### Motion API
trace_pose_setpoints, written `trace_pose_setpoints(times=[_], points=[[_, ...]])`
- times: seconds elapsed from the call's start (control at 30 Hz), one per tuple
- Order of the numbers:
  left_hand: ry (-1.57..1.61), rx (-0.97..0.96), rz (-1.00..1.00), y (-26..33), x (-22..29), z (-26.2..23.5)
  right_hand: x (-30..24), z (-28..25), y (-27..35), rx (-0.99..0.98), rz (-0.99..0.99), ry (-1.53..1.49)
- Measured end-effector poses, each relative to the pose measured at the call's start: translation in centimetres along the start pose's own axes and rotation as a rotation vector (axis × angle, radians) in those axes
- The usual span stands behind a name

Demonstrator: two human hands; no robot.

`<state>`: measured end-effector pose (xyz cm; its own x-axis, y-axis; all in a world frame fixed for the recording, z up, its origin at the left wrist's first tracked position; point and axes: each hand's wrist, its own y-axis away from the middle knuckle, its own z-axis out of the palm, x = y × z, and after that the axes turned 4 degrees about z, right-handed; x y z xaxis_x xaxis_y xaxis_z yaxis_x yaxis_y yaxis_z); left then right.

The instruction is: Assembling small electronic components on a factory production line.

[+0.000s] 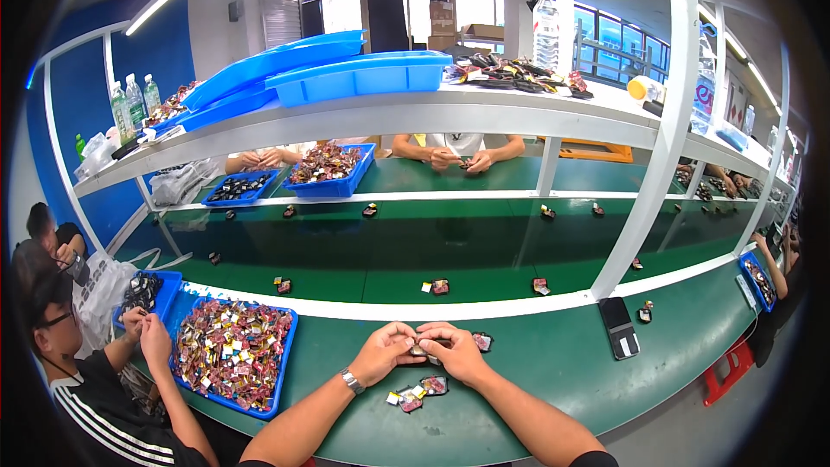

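Note:
My left hand point(386, 349) and my right hand point(456, 352) meet over the green bench, both pinching one small dark part point(421, 349) between their fingertips. A metal watch sits on my left wrist. Just below my hands lie a few small parts point(417, 393), some red and dark, some with yellow and white tabs. Another small dark and red part point(482, 342) rests right of my right hand.
A blue tray point(285, 355) heaped with several red and gold parts sits to my left, a co-worker point(104, 398) beside it. A dark phone point(619, 326) lies to the right. Small parts ride the green conveyor point(389, 251). Other people work across it. Blue trays and bottles stand on the white shelf point(432, 112).

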<state>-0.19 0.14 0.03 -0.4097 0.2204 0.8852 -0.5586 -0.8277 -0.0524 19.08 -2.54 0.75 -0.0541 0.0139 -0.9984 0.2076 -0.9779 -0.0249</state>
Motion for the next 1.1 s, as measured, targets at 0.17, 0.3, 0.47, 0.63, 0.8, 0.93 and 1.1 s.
trace_pose_setpoints(times=[0.17,0.3,0.47,0.63,0.8,0.93,1.1], points=[[-0.039,0.016,0.023,0.0,0.1,0.4,0.2,0.0,0.0,0.006,-0.064,0.037],[-0.034,0.018,0.013,0.1,0.2,0.3,0.1,0.1,-0.1,0.002,-0.058,0.044],[-0.059,0.024,0.009,0.1,0.0,0.0,0.0,0.3,0.0,0.004,-0.06,0.061],[-0.068,0.035,0.002,0.2,0.3,0.3,0.2,0.2,-0.1,0.011,-0.066,0.073],[-0.054,0.005,-0.014,0.0,0.4,0.7,0.5,-0.2,0.0,0.043,-0.073,0.043],[-0.066,0.018,0.034,-0.2,-0.4,0.1,0.9,-0.4,-0.1,0.007,-0.11,0.032],[-0.068,0.028,0.042,0.3,-0.1,-0.5,0.6,0.4,-0.2,-0.038,-0.12,0.049]])
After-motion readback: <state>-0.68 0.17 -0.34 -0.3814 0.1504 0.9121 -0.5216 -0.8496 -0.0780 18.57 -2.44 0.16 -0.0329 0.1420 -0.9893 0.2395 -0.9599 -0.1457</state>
